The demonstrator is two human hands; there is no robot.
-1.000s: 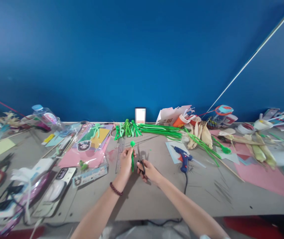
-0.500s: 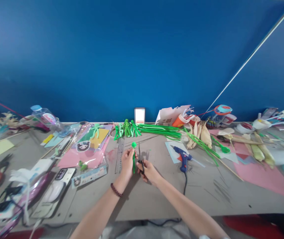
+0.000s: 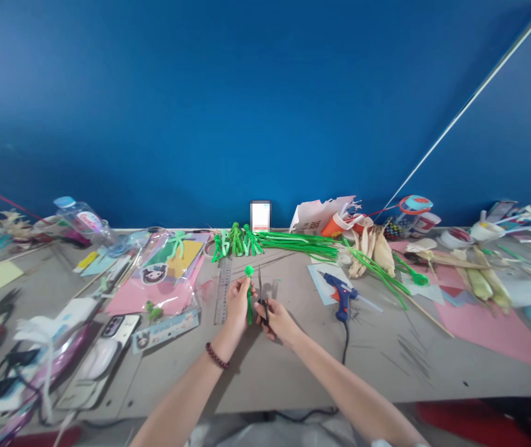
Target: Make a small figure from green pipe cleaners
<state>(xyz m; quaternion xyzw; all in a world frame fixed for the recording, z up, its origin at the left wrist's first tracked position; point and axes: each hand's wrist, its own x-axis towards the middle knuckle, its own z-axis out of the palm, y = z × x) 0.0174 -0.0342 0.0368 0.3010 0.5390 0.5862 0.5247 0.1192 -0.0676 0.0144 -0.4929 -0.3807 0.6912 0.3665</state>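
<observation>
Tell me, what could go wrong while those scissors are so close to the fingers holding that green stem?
The scissors in the right hand point up right beside the left hand, so a snip could nick a finger. The green pipe-cleaner stem is thin and held by fingertips only; it might twist or slip under the blades. The glue gun cord runs off the table edge near the right arm and could get snagged.

Left hand (image 3: 237, 304) grips a green pipe-cleaner stem (image 3: 249, 297) upright over the grey table (image 3: 293, 366). Right hand (image 3: 280, 320) holds black scissors (image 3: 262, 299) just beside it.
</observation>
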